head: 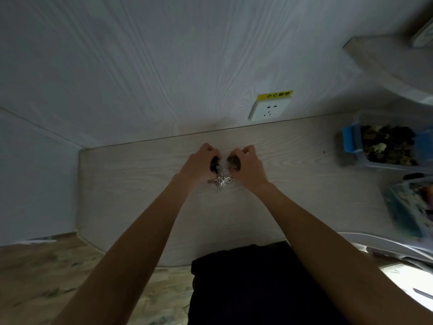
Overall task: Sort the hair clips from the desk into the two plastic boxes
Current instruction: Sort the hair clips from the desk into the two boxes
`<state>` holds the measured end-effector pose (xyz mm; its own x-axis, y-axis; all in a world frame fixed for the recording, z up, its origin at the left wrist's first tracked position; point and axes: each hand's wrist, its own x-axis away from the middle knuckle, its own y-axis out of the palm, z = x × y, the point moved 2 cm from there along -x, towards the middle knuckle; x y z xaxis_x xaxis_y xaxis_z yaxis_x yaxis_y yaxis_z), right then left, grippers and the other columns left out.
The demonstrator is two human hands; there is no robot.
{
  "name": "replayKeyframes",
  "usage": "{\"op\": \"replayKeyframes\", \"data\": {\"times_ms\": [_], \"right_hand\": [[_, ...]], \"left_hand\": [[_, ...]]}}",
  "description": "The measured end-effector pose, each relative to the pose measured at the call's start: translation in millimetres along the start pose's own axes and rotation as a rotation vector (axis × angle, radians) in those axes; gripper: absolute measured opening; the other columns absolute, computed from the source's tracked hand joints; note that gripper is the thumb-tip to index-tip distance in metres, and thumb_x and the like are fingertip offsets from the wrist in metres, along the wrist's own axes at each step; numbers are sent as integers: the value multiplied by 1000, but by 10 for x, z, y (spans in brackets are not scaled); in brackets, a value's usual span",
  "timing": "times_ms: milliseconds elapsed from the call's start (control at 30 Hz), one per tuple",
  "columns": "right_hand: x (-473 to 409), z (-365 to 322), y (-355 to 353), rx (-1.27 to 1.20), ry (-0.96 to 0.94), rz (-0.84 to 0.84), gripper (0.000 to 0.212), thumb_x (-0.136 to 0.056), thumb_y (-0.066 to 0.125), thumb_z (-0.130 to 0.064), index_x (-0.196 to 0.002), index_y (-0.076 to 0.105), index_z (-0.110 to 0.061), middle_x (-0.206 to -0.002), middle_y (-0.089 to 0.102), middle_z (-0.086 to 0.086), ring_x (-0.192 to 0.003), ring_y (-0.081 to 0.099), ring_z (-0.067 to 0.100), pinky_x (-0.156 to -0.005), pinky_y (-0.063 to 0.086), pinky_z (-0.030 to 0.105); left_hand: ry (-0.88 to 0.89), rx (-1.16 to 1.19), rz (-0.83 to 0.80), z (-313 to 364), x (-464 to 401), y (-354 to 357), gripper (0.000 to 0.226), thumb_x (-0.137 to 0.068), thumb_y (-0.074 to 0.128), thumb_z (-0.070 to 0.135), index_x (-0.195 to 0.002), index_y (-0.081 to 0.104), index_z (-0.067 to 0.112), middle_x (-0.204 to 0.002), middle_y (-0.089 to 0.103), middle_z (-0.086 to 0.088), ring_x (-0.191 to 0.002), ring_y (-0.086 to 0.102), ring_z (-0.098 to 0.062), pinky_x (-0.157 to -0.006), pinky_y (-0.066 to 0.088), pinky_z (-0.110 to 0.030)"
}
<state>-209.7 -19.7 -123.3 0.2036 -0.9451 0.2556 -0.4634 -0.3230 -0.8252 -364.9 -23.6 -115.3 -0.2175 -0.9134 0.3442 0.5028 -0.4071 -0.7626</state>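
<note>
Both hands meet at the middle of the pale wood desk (131, 195). My left hand (199, 164) is closed around a dark hair clip (214, 164). My right hand (246, 166) is closed around a brownish dark clip (233, 161). Between and just below the hands lies a small heap of silver metal clips (221, 181). At the far right stands a clear plastic box with blue latches (350, 143), holding several dark and yellowish clips. A second plastic box (403, 207) nearer the right edge is blurred, with colourful contents.
A white wall socket (269, 110) with a yellow label sits on the back wall above the desk. A pale shelf (384, 59) juts out at upper right. My dark-clothed lap (246, 285) is below the desk's front edge, with flooring to the left.
</note>
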Motion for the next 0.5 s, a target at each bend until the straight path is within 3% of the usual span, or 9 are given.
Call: {"op": "replayKeyframes", "data": {"times_ms": [67,200,333,500], "right_hand": [[3,32,0,6,8,-1,35,-75,68,-16,-109,57,-16,-116,40,12,-88,56,29,-79,48,32],[-13,63,16,-75,-7,1,35,-75,70,-15,-108,59,-15,-117,40,14,-92,56,30,-77,43,26],[15,81,-103,-308,43,47,37,-73,71,-10,-108,62,-13,-118,44,17,-96,47,17,-86,46,23],[310,184,-508,-503,-18,127,38,-72,75,-8,-107,63,-11,-110,56,15,-102,50,17,-81,47,15]], "left_hand": [[2,-39,-23,-20,5,5,44,-69,70,13,-112,60,17,-124,46,-5,-100,59,-27,-83,42,-28],[-54,67,106,-92,39,-44,34,-68,73,17,-100,63,18,-114,52,-3,-100,57,-21,-80,35,-21],[-121,315,202,26,82,-135,31,-66,72,17,-94,62,27,-108,58,1,-93,63,-16,-85,51,-27],[-20,591,201,668,236,-81,29,-73,76,11,-98,63,20,-102,67,2,-78,66,1,-70,51,-10]]}}
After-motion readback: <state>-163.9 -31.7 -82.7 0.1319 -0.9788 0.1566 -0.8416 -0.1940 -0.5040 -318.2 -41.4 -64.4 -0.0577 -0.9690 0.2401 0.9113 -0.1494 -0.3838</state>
